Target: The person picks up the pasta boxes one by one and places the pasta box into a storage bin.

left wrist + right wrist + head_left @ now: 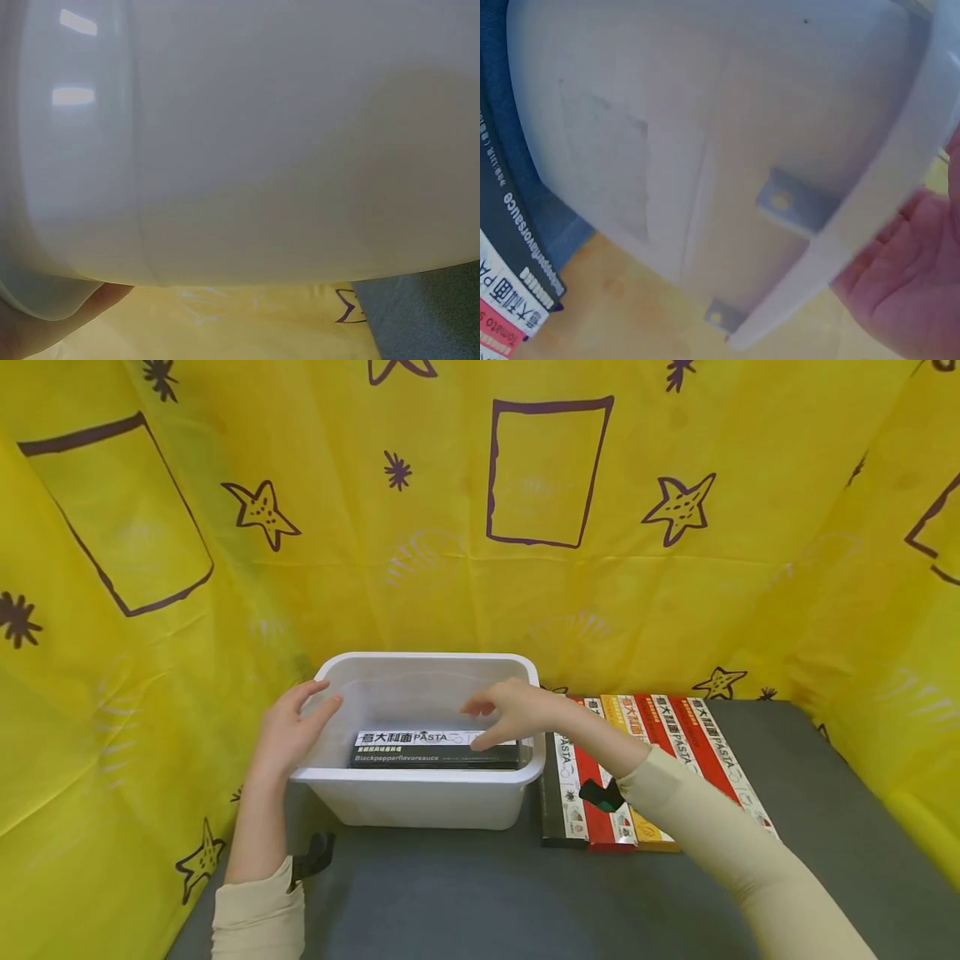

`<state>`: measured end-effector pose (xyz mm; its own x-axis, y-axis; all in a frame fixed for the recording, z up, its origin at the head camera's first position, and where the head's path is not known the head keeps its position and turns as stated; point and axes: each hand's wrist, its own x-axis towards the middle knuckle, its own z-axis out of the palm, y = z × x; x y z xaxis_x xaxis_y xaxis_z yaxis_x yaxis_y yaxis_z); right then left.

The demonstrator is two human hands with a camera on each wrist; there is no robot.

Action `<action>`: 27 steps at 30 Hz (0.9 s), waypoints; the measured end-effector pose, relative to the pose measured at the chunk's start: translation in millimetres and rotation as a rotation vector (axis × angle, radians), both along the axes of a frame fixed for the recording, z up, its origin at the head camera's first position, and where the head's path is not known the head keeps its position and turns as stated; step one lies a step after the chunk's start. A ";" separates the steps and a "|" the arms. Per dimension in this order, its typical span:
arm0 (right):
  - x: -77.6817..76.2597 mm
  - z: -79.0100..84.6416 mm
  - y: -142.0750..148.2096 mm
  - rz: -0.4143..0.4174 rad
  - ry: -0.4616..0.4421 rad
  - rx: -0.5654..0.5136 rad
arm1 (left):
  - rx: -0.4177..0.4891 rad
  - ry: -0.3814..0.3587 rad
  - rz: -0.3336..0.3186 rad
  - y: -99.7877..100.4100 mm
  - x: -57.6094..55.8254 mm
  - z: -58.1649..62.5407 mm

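A white plastic bin [420, 789] stands on the dark table. Inside it lies a black-and-white pasta box [435, 753], lettered "Blackpepperflavorsauce". My left hand [288, 731] is at the bin's left rim, fingers and thumb spread apart; whether it touches the rim I cannot tell. Only a small part of it shows beyond the bin wall [262, 135] in the left wrist view. My right hand [517, 710] reaches over the right rim, its loosely bent fingers above the box's right end with nothing held. In the right wrist view, the palm [915, 277] appears beyond the bin's rim.
Right of the bin, several pasta boxes lie side by side: a black one [555, 810], red ones [712, 747] and a yellow one [652, 831]. A yellow curtain [450, 593] with drawn stars hangs close behind and along both sides of the table [480, 893].
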<state>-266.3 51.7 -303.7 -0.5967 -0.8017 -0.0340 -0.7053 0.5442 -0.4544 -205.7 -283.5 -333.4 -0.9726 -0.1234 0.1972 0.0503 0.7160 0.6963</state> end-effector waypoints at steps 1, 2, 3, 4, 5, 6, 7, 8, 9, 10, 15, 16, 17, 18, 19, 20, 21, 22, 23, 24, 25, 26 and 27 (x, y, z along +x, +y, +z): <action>0.3 0.2 4.0 -0.014 -0.012 -0.037 | 0.000 0.001 0.000 0.1 0.2 0.3; 0.8 0.4 8.3 -0.028 -0.027 -0.078 | 0.000 0.002 0.000 0.2 0.5 0.6; 1.7 0.6 12.8 -0.045 -0.041 -0.116 | 0.002 0.002 0.000 0.0 0.6 0.6; 3.0 1.0 17.3 -0.064 -0.054 -0.153 | 0.002 -0.001 -0.001 0.0 0.8 0.7; 4.3 1.0 21.7 -0.080 -0.064 -0.190 | 0.005 -0.005 -0.002 -0.2 0.9 0.6; 6.0 1.3 26.1 -0.098 -0.070 -0.223 | 0.006 -0.007 -0.002 -0.5 1.1 0.6; 7.8 1.3 30.3 -0.116 -0.077 -0.258 | 0.009 -0.009 -0.003 -0.9 1.1 0.4; 9.5 1.5 34.5 -0.133 -0.080 -0.292 | 0.009 -0.008 -0.003 -1.3 1.2 0.1; 11.0 1.4 38.4 -0.152 -0.080 -0.323 | 0.008 -0.007 -0.003 -2.0 1.1 -0.3; 12.5 1.1 42.5 -0.167 -0.075 -0.350 | 0.006 -0.006 -0.003 -2.6 1.1 -0.6; 19.7 -1.7 63.7 -0.274 -0.092 -0.461 | 0.002 0.000 -0.001 -4.1 0.7 -2.3; 20.9 -3.0 68.5 -0.300 -0.103 -0.475 | 0.003 0.003 -0.002 -4.0 0.8 -2.5; 21.7 -4.7 73.2 -0.327 -0.114 -0.488 | 0.003 0.007 -0.001 -3.8 0.8 -2.7; 22.7 -6.3 78.2 -0.351 -0.125 -0.498 | 0.003 0.011 -0.001 -3.5 1.0 -2.7; 23.8 -8.1 83.2 -0.373 -0.136 -0.506 | 0.003 0.016 -0.002 -3.3 1.2 -2.7; 24.6 -10.1 88.3 -0.392 -0.147 -0.512 | 0.002 0.019 -0.002 -2.8 1.4 -2.6; 25.4 -12.1 93.2 -0.408 -0.155 -0.515 | 0.000 0.024 -0.002 -2.5 1.5 -2.6; 26.1 -14.4 98.2 -0.424 -0.166 -0.516 | 0.001 0.026 -0.003 -2.1 1.4 -2.5; 27.5 -16.3 102.9 -0.432 -0.172 -0.517 | 0.003 0.025 -0.003 -1.8 1.4 -2.4; 28.5 -18.6 107.4 -0.442 -0.177 -0.514 | 0.002 0.024 -0.002 -1.5 1.5 -2.1; 29.4 -21.8 111.5 -0.450 -0.180 -0.508 | 0.001 0.023 -0.001 -1.4 1.6 -2.2; 30.1 -25.3 115.6 -0.458 -0.182 -0.500 | -0.002 0.022 0.000 -1.2 1.6 -2.3; 31.2 -28.9 119.3 -0.466 -0.184 -0.492 | -0.003 0.022 0.001 -1.2 1.5 -2.5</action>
